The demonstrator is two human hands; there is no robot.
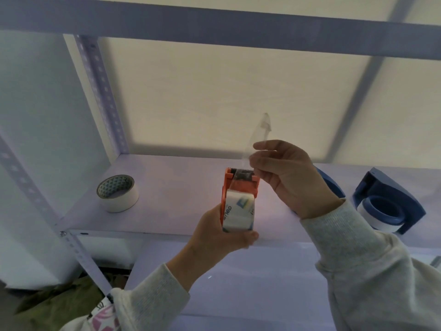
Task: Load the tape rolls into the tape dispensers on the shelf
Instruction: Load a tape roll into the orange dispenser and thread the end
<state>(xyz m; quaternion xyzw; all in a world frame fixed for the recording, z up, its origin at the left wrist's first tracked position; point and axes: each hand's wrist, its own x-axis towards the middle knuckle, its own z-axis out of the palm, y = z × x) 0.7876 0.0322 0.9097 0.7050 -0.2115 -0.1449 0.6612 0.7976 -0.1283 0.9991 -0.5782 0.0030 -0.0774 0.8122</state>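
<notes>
My left hand [223, 231] grips an orange tape dispenser [241, 187] from below, held above the front edge of the shelf [167, 211]. A clear tape roll [238, 211] with printed core sits in it. My right hand [290, 177] pinches the clear tape strip [259, 134] pulled up past the dispenser's toothed blade end. A white tape roll [117, 193] lies flat on the shelf at the left. At the right a blue dispenser [391, 201] stands holding a white roll. Another blue dispenser [330, 182] is mostly hidden behind my right wrist.
A perforated metal upright [100, 87] stands at the shelf's back left and another slants down the front left corner [74, 244]. A shelf beam [214, 22] crosses overhead. A lower shelf surface [250, 283] lies below my arms.
</notes>
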